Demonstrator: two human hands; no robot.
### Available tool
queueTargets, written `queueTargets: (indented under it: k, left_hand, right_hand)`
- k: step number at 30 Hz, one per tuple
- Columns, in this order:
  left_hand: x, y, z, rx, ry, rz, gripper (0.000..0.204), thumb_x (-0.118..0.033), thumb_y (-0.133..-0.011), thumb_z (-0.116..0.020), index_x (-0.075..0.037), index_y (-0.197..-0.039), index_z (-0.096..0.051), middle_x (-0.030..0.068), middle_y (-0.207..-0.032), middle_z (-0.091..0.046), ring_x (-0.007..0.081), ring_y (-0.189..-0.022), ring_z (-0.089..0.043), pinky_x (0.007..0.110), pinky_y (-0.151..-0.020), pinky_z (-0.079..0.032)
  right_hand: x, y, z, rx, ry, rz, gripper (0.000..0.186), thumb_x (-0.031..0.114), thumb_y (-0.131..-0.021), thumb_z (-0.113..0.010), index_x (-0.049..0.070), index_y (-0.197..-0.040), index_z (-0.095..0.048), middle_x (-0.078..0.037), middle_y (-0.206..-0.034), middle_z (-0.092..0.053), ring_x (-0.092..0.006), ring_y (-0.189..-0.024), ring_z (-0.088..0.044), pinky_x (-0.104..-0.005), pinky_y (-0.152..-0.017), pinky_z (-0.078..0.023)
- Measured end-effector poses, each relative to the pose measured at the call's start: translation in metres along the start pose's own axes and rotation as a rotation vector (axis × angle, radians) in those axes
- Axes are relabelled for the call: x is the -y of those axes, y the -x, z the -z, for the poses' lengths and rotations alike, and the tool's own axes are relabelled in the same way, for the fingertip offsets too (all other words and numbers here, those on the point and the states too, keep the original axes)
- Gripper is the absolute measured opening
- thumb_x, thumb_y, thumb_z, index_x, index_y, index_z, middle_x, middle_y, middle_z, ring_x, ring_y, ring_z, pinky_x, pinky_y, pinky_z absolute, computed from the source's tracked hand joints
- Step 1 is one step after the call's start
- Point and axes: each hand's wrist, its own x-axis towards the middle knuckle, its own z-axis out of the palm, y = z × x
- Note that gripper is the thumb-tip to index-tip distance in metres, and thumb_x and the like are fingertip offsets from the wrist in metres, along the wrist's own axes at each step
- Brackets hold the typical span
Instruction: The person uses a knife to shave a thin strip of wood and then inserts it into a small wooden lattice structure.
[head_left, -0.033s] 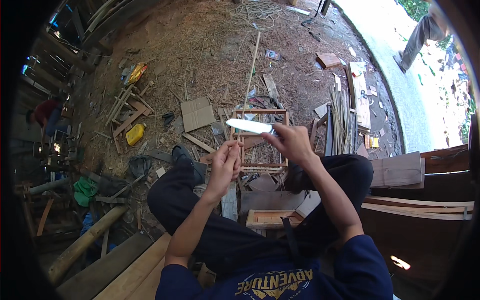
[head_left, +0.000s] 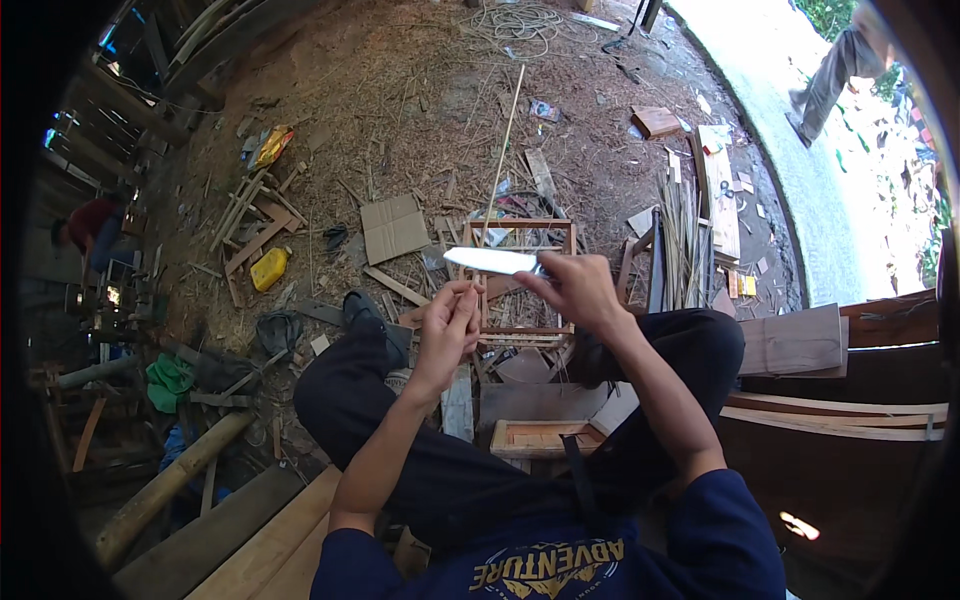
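Observation:
My left hand is closed, thumb and fingers pinching the near end of a long thin wooden strip. The strip stretches away from me over the ground and looks like split bamboo or cane. In my right hand is a knife, its broad bright blade pointing left. That blade crosses the strip just beyond my left fingertips; whether the edge touches it I cannot tell. Beneath both hands a reddish-brown wooden frame lies on the ground.
Several thin strips stand bundled at the right, near boards. A cardboard piece and a yellow bottle lie left. One person is at the far left; another person's leg shows on the bright path.
The knife and my right hand have shifted slightly toward me and to the left, bringing the blade closer to my left fingers. My left hand stays nearly in place.

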Motion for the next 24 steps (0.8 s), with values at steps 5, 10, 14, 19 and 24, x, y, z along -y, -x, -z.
queueTargets:
  k: [5,10,14,19,24]
  left_hand:
    - [0.011,-0.006,-0.005,0.014,0.081,0.039,0.019,-0.023,-0.109,-0.049,-0.006,-0.115,-0.055,0.0007,-0.084,-0.054,0.0014,-0.053,-0.035,0.018,-0.046,-0.026]
    - [0.021,-0.009,-0.011,0.067,0.028,0.056,0.019,-0.021,-0.109,-0.047,-0.004,-0.105,-0.054,0.0004,-0.082,-0.052,0.0018,-0.052,-0.036,0.019,-0.045,-0.026]
    - [0.031,-0.013,-0.011,0.051,0.006,0.164,0.013,-0.015,-0.109,-0.043,-0.007,-0.107,-0.053,-0.0017,-0.078,-0.048,0.0035,-0.052,-0.034,0.022,-0.046,-0.027]
    - [0.037,-0.016,-0.008,0.123,0.038,0.135,0.013,-0.015,-0.109,-0.042,-0.009,-0.112,-0.053,-0.0034,-0.075,-0.045,0.0037,-0.052,-0.031,0.023,-0.046,-0.024]
    - [0.034,-0.014,-0.006,0.149,0.015,0.052,0.018,-0.013,-0.108,-0.041,-0.01,-0.123,-0.051,-0.0039,-0.077,-0.044,0.0039,-0.052,-0.031,0.023,-0.046,-0.023]
  right_hand:
    - [0.012,0.004,-0.01,0.064,-0.061,0.107,0.044,0.045,-0.095,-0.067,0.005,-0.079,-0.061,-0.013,-0.067,-0.064,-0.0339,-0.062,-0.065,-0.0441,-0.057,-0.048]
    - [0.01,0.01,-0.007,0.157,-0.062,0.1,0.047,0.048,-0.097,-0.063,0.004,-0.081,-0.061,-0.015,-0.071,-0.065,-0.0363,-0.066,-0.065,-0.0463,-0.06,-0.048]
    - [0.015,0.012,-0.009,0.219,-0.066,0.096,0.05,0.051,-0.098,-0.059,0.004,-0.08,-0.062,-0.016,-0.064,-0.064,-0.038,-0.061,-0.064,-0.0468,-0.059,-0.048]
    - [0.015,0.01,-0.002,0.19,-0.085,0.121,0.051,0.052,-0.098,-0.059,0.004,-0.079,-0.062,-0.015,-0.062,-0.063,-0.0372,-0.061,-0.064,-0.0457,-0.057,-0.048]
    - [0.014,0.005,-0.001,0.101,-0.127,0.204,0.043,0.049,-0.095,-0.065,0.007,-0.086,-0.066,-0.014,-0.061,-0.061,-0.0359,-0.058,-0.062,-0.0439,-0.056,-0.045]
